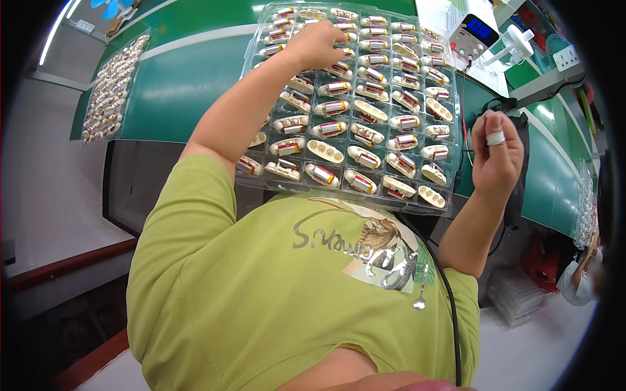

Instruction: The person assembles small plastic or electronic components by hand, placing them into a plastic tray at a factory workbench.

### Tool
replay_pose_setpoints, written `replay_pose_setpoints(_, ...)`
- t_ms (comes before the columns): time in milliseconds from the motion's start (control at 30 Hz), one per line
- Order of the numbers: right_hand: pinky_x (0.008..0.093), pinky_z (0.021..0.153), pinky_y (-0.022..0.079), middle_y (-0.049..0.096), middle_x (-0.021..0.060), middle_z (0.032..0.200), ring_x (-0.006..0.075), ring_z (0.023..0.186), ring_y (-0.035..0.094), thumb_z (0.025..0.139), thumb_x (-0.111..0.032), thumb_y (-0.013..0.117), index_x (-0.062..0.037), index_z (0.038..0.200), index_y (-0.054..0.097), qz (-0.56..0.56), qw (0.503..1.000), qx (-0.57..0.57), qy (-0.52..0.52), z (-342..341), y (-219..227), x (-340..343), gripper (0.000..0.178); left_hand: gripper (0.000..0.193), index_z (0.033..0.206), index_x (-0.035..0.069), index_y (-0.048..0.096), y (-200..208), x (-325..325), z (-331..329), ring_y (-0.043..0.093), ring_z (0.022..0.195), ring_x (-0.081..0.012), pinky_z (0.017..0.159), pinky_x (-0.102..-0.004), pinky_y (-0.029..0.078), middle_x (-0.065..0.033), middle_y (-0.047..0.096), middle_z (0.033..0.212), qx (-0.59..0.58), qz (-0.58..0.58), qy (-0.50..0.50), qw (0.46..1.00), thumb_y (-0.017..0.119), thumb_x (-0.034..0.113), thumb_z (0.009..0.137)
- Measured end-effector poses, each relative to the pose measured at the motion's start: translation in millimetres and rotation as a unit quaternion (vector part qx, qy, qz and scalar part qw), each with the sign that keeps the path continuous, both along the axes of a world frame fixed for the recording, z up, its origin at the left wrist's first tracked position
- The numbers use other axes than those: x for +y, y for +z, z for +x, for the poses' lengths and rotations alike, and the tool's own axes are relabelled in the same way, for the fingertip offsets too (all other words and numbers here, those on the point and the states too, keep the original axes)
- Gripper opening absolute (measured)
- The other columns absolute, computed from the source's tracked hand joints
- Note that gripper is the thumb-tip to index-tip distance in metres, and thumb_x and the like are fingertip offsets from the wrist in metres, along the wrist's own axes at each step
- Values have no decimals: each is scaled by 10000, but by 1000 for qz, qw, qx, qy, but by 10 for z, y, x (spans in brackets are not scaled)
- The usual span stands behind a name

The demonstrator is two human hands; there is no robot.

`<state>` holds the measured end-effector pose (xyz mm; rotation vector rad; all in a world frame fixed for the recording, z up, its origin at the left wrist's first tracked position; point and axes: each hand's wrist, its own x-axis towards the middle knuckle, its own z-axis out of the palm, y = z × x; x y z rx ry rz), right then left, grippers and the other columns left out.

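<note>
A clear plastic tray (417, 203) with many cells lies in front of me. In its cells sit cream oval plastic shells (325, 151), many carrying a small silver part with red and yellow edges that looks like a battery. My left hand (316, 45) reaches over the tray's far left part, fingers bent down among the shells; whether a piece is between the fingertips is hidden. My right hand (499, 153) is raised beside the tray's right edge, its fingers curled closed. A white band (495, 138) wraps one of its digits. What this hand holds, if anything, does not show.
A second filled tray (116, 88) lies at the far left of the green table (189, 78). Back right stands a power supply (475, 31) with a blue display and a red wire, beside a white stand (515, 42). Another person (577, 280) is at the far right.
</note>
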<state>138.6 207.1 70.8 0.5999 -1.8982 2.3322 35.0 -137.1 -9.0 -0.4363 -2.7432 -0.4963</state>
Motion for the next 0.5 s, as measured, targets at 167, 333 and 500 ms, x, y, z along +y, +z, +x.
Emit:
replay_pose_setpoints(167, 176, 533, 334, 583, 14, 753, 43, 592, 447, 947, -190, 568, -6, 884, 619, 58, 997, -51, 23, 212, -236, -161, 201, 250, 931, 116, 707, 133, 73, 173, 613, 945, -289, 807, -395, 506, -98, 644, 961, -120, -88, -57, 987, 678, 215, 703)
replay_pose_setpoints(333, 176, 552, 352, 580, -16, 720, 29, 613, 454, 917, -181, 630, -5, 834, 635, 137, 989, -44, 24, 369, -325, -281, 195, 187, 799, 66, 640, 292, 102, 418, 623, 854, -268, 739, -380, 501, -85, 639, 890, -49, -57, -35, 997, 713, 208, 702)
replay_pose_setpoints(500, 189, 542, 351, 550, -46, 696, 19, 623, 444, 914, -204, 638, -7, 842, 641, 162, 985, -46, 30, 483, -480, -433, 210, 203, 849, 21, 580, 502, 375, 1028, 668, 786, -212, 693, -322, 550, -111, 655, 896, -327, 503, -72, 797, 697, 186, 836)
